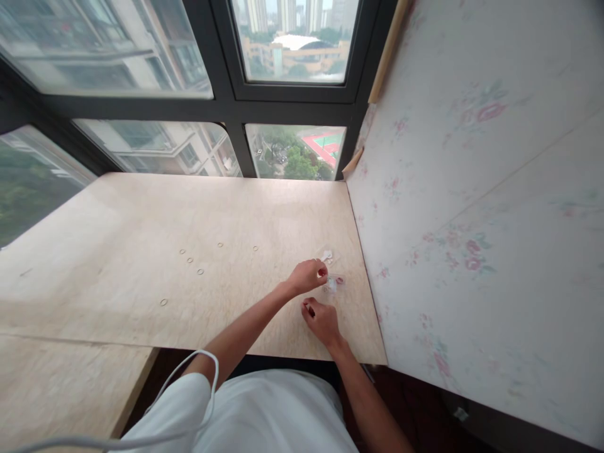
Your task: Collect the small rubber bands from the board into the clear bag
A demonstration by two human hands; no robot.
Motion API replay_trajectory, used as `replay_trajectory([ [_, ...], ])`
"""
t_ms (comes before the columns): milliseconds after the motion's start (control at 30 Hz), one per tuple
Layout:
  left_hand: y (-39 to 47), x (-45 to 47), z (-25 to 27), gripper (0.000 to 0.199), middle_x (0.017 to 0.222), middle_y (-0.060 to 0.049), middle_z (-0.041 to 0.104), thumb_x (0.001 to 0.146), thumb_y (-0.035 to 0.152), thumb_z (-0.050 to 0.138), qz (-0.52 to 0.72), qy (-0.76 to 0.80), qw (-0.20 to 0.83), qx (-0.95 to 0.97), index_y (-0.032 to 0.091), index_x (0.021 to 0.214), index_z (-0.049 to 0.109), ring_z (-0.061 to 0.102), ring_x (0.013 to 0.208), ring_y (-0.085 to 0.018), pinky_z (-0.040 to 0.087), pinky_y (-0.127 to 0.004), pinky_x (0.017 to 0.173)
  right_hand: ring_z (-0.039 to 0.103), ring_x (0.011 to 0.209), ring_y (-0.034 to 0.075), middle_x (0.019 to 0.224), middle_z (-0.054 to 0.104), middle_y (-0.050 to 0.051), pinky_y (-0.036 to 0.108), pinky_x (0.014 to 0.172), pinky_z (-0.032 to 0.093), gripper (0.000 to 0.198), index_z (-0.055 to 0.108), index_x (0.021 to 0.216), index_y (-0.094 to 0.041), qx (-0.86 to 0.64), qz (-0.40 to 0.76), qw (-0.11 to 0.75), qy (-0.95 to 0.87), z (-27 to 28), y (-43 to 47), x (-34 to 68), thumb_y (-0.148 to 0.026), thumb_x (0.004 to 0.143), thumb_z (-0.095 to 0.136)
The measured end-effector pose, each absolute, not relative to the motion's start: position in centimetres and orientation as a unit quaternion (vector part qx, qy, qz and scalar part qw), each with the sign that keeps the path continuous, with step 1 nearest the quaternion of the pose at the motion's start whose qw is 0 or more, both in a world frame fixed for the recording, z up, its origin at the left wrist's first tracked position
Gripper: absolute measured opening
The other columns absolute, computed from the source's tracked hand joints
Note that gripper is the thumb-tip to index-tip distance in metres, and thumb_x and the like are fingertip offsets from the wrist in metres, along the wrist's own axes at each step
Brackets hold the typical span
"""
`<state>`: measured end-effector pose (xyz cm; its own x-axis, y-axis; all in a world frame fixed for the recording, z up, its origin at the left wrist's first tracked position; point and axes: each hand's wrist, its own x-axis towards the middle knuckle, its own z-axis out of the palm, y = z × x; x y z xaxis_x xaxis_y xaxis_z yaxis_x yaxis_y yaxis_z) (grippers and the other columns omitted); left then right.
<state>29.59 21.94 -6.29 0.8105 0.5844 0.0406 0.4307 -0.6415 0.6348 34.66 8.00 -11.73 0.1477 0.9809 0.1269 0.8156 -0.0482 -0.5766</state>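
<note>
My left hand (307, 277) is over the sill's right part with its fingers curled closed. Whatever it may hold is too small or hidden to make out. Nearer to my body, my right hand (323, 322) is also closed, thumb and fingers drawn together, and its contents cannot be told. Just right of my left fingertips lies a small clear plastic bag (333, 285) with something reddish in or on it. Beyond the left hand is another small clear piece of packaging with a white item (327, 255). Several thin rings lie to the left, among them one ring (163, 302).
The pale, marbled window sill (132, 220) runs along dark window frames (292, 94). A flowered wall (472, 220) bounds it on the right. A white cable (214, 377) loops past my left arm. Another pale surface (56, 390) adjoins at the lower left.
</note>
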Motion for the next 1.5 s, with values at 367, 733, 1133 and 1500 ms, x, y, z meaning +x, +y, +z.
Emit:
replay_trajectory([
  [367, 22.1, 30.2, -7.4, 0.014, 0.085, -0.007, 0.065, 0.077, 0.021, 0.054, 0.04, 0.267, 0.254, 0.929, 0.018, 0.079, 0.068, 0.059, 0.076, -0.018, 0.04, -0.025, 0.064, 0.06, 0.053, 0.012, 0.06, 0.065, 0.0, 0.022, 0.054, 0.033, 0.025, 0.065, 0.09, -0.018, -0.699, 0.152, 0.301, -0.631, -12.1, 8.0, 34.9, -0.031, 0.091, 0.044],
  [733, 22.3, 29.9, -7.2, 0.02, 0.095, -0.003, 0.063, 0.084, 0.032, 0.054, 0.033, 0.261, 0.241, 0.934, 0.022, 0.095, 0.067, 0.059, 0.085, -0.017, 0.042, -0.024, 0.07, 0.058, 0.05, 0.012, 0.057, 0.064, -0.001, 0.022, 0.052, 0.031, 0.023, 0.066, 0.086, -0.018, -0.697, 0.134, 0.315, -0.63, -12.1, 8.1, 34.8, -0.029, 0.089, 0.046],
  [1133, 21.5, 29.5, -7.5, 0.026, 0.103, -0.005, 0.055, 0.089, 0.03, 0.044, 0.025, 0.252, 0.197, 0.947, 0.023, 0.092, 0.069, 0.057, 0.078, -0.014, 0.041, -0.024, 0.066, 0.058, 0.051, 0.012, 0.057, 0.064, -0.001, 0.022, 0.053, 0.032, 0.023, 0.065, 0.085, -0.018, -0.698, 0.136, 0.319, -0.627, -12.4, 8.1, 34.8, -0.03, 0.09, 0.046],
  [1500, 21.6, 28.3, -8.1, 0.02, 0.099, -0.005, 0.057, 0.087, 0.025, 0.05, 0.143, 0.258, 0.254, 0.921, 0.022, 0.094, 0.068, 0.056, 0.077, -0.013, 0.044, -0.024, 0.069, 0.058, 0.051, 0.012, 0.058, 0.064, -0.001, 0.021, 0.053, 0.033, 0.022, 0.065, 0.086, -0.018, -0.697, 0.155, 0.328, -0.618, -12.3, 8.1, 34.8, -0.03, 0.089, 0.047],
])
